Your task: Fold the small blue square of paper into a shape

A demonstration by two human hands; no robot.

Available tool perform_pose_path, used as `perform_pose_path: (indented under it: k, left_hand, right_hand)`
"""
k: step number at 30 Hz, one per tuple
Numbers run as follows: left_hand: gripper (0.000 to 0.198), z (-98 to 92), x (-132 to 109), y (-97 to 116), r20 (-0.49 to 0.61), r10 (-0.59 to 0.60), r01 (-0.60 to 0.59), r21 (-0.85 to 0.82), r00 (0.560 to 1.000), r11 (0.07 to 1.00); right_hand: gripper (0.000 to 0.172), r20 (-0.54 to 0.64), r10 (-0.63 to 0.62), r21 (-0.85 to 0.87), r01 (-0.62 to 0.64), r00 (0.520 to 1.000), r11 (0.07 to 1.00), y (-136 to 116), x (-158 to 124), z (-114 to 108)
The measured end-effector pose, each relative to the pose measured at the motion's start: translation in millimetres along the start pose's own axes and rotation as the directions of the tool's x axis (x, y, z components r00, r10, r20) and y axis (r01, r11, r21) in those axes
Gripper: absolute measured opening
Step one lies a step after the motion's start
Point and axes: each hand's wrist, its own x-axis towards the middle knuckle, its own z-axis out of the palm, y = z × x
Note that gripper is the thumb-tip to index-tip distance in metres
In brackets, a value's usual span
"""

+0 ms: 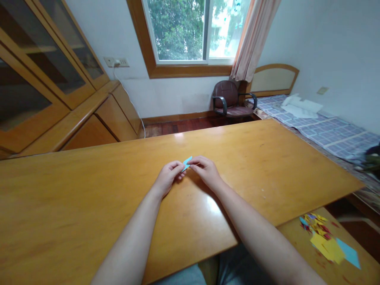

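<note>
Nearest, well to the right of the grip and closer to the body, a heap of coloured sheets (329,241) is seen on a low side surface, with a yellow and a blue sheet lying flat beside smaller, crumpled-looking bits. Further out, both forearms are stretched over the table (89,190), and the hands meet at its middle. A small blue paper (187,162) is pinched between them. The left hand (168,176) is closed on its lower left end with thumb and fingertips, and the right hand (206,170) is closed on its upper right end in the same way. The paper is held just above the tabletop, not laid on it. It is judged to be folded down already to a narrow, pointed shape, so several folds appear done; whether more are left cannot be told, since most of the piece is hidden by the fingers. Around the grip the tabletop bears nothing else. Beyond the grip, a chair (230,101) stands past the table's far edge, with a bed (326,130) to its right and a window (190,31) above.
</note>
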Motion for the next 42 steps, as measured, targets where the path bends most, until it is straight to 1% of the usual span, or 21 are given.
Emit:
perform_pose_path:
  k: [4,10,18,22,28,31,35,38,42]
  left_hand:
    - [0.024,0.1,-0.4,0.5,0.012,-0.002,0.002,0.008,1.0,1.0]
    - [0.024,-0.3,-0.1,0.3,-0.017,-0.004,0.003,-0.017,1.0,1.0]
    - [0.023,-0.9,-1.2,1.0,0.044,-0.034,0.034,-0.006,0.998,0.999]
    - [0.023,-0.3,-2.3,2.5,0.052,-0.036,0.036,0.002,0.998,0.999]
    - [0.026,0.4,-1.9,2.7,0.067,-0.037,0.034,0.047,0.997,0.998]
    - [0.027,1.0,-1.6,2.9,0.069,-0.032,0.029,0.054,0.997,0.998]
    - [0.027,0.6,-1.2,2.5,0.053,-0.029,0.027,0.049,0.998,0.998]
    - [0.027,-0.6,-1.3,2.5,0.044,-0.048,0.045,0.065,0.998,0.997]
    - [0.026,-1.3,-2.3,4.1,0.083,-0.067,0.059,0.095,0.994,0.994]
  right_hand:
    - [0.013,0.013,-0.002,0.003,0.002,1.0,1.0,-0.3,0.0,-0.4]
    - [0.011,0.061,-0.019,0.018,0.018,0.998,1.0,1.5,0.6,-1.1]
    - [0.008,0.087,-0.059,0.013,0.058,0.994,0.998,6.1,1.9,-4.4]
    - [0.009,0.111,-0.039,0.016,0.038,0.993,0.999,6.0,0.7,-4.7]
    - [0.009,0.154,-0.02,0.067,0.009,0.988,0.998,5.1,-0.9,-4.3]
    - [0.009,0.156,-0.018,0.053,0.01,0.988,0.999,5.1,-1.1,-4.4]
    - [0.009,0.135,-0.05,-0.016,0.053,0.99,0.998,4.8,0.1,-5.0]
    - [0.009,0.125,-0.068,-0.031,0.072,0.99,0.997,3.9,1.0,-5.8]
    - [0.008,0.123,-0.084,-0.024,0.087,0.989,0.996,1.9,1.0,-7.0]
